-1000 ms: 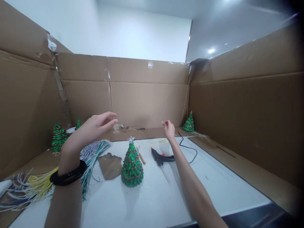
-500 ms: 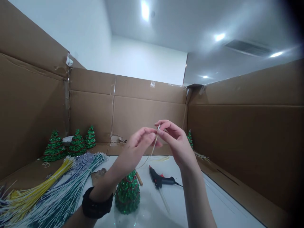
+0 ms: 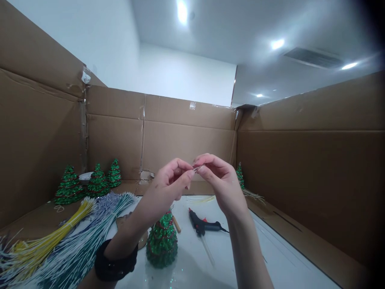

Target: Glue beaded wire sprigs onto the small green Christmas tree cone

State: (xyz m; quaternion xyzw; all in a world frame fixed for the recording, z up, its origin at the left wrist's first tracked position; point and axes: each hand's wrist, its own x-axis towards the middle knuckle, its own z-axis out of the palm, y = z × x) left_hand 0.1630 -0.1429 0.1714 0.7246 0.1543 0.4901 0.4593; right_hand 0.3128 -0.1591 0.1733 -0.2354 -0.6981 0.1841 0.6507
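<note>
My left hand (image 3: 173, 180) and my right hand (image 3: 218, 180) meet fingertip to fingertip above the table, both pinching a short stretch of thin pale wire (image 3: 196, 169). Most of that wire is hidden by my fingers. Below and a little left of them stands a glittery green Christmas tree figure (image 3: 162, 243), upright, with red trim. To its right a black hot glue gun (image 3: 204, 226) lies on its side, a clear glue stick (image 3: 207, 249) sticking out of it. Just behind the tree is a small tan stick (image 3: 176, 224).
Bundles of yellow wires (image 3: 57, 228) and teal-and-white wires (image 3: 87, 237) cover the left side. Several more tree figures (image 3: 69, 186) stand at the back left, another (image 3: 240, 176) at the right. Cardboard walls (image 3: 189, 144) surround the white tabletop (image 3: 192, 277).
The wire hung in a long strand below my fingers; now only a short piece shows, lying nearly level between them. My left hand has tipped slightly and shifted left.
</note>
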